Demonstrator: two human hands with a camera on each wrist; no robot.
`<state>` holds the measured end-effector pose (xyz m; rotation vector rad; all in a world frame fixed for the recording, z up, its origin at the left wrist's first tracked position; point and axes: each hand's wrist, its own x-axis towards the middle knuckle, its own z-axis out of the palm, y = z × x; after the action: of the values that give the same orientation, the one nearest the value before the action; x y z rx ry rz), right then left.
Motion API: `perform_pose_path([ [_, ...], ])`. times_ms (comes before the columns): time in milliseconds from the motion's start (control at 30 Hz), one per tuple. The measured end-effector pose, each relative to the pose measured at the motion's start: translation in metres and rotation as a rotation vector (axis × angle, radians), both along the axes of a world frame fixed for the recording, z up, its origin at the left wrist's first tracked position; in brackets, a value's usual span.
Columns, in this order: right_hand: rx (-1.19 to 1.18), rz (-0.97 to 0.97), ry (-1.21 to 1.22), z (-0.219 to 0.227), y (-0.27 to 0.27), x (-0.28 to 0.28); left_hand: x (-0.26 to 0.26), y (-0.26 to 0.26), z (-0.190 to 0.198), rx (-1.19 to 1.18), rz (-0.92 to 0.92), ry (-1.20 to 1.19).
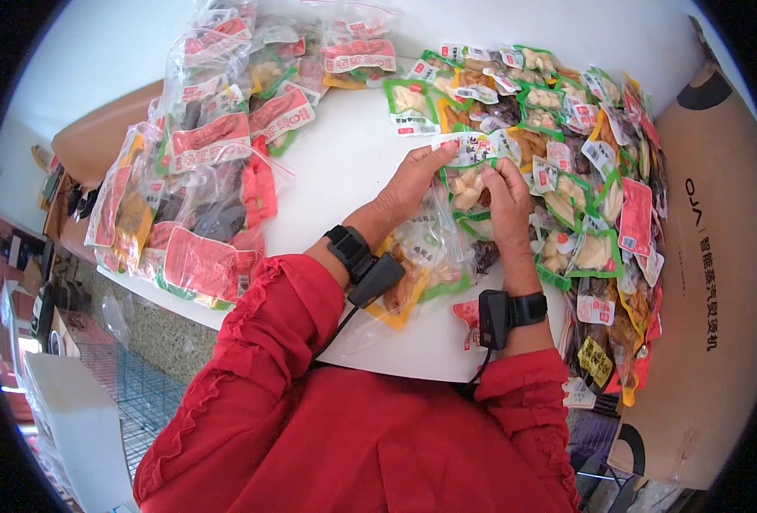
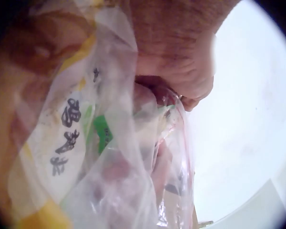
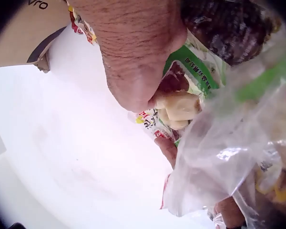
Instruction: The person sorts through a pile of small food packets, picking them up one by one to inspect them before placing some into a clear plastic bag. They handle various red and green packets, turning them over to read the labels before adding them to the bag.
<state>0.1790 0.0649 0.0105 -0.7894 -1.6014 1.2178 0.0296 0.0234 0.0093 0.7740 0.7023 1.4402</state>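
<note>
In the head view, both hands meet at a green-edged snack packet (image 1: 467, 185) with pale pieces inside and a white printed top. The left hand (image 1: 413, 181) pinches its upper left corner, thumb on the white part. At its right side the right hand (image 1: 508, 198) grips the packet with bent fingers. Just below hangs a clear zip bag (image 1: 434, 239) containing yellow-edged and green-edged packets. The bag's red-lined mouth is right beside the left hand (image 2: 178, 57) in the left wrist view. The right wrist view shows the packet (image 3: 181, 107) under the right hand (image 3: 138, 52).
A large heap of loose packets (image 1: 558, 171) covers the right of the white table (image 1: 344, 162). Filled zip bags (image 1: 212, 141) are piled along the left and back. A cardboard box (image 1: 703, 256) stands at the right, and a wire cage (image 1: 143, 402) lies below left.
</note>
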Motion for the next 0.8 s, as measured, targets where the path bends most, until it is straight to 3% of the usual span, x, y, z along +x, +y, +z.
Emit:
perform_pose_path([
  [433, 0.128, -0.037, -0.046, -0.0041, 0.0002, -0.0019, -0.0014, 0.0006, 0.0006, -0.003, 0.003, 0.025],
  [800, 0.041, -0.015, -0.010, 0.0020, -0.0036, -0.0026, -0.0009, -0.0004, 0.0009, 0.010, -0.014, -0.026],
])
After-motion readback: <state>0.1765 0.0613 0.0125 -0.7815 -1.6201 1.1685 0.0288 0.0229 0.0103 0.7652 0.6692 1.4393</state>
